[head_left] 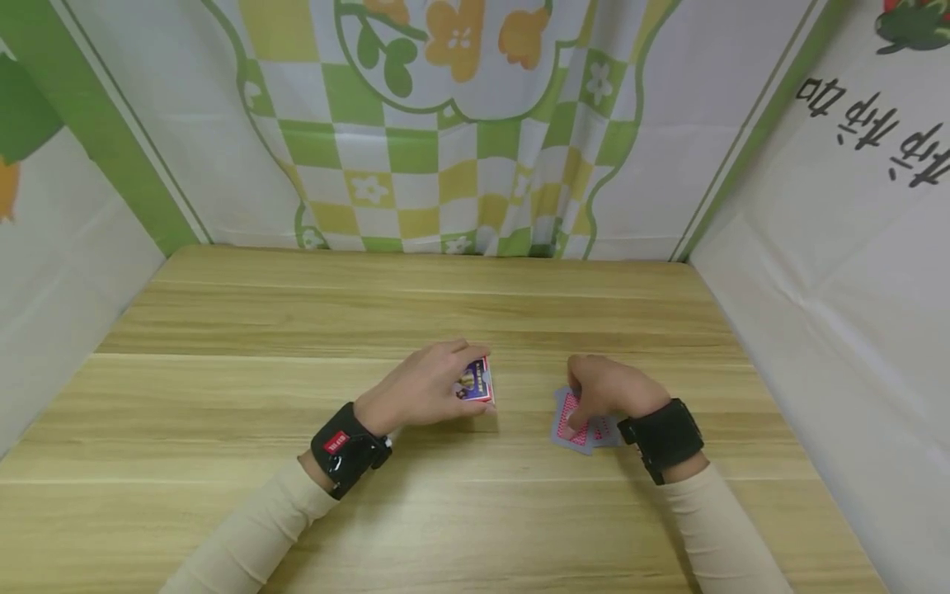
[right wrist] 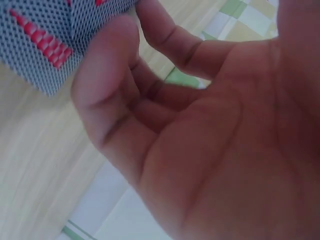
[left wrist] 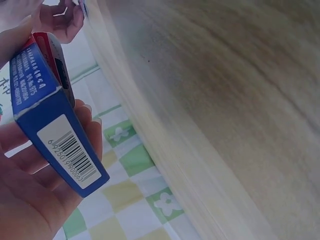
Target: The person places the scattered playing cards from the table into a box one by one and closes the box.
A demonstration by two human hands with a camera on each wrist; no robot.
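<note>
My left hand (head_left: 419, 389) grips a small playing-card box (head_left: 473, 381) between thumb and fingers, left of the table's middle. Blue with a white barcode label, the box's end (left wrist: 68, 150) faces the left wrist view, and a red and white edge shows beside it. To the right, my right hand (head_left: 614, 388) pinches playing cards (head_left: 571, 422) with red-patterned backs and grey borders. Its thumb lies over the cards (right wrist: 35, 50) in the right wrist view. The cards are fanned unevenly, and the hand hides part of them.
Both hands work over a light wood-grain table (head_left: 260, 313). A green, yellow and white checked curtain (head_left: 416, 181) hangs along its far edge. White printed cloth walls (head_left: 839, 247) stand at the left and right sides.
</note>
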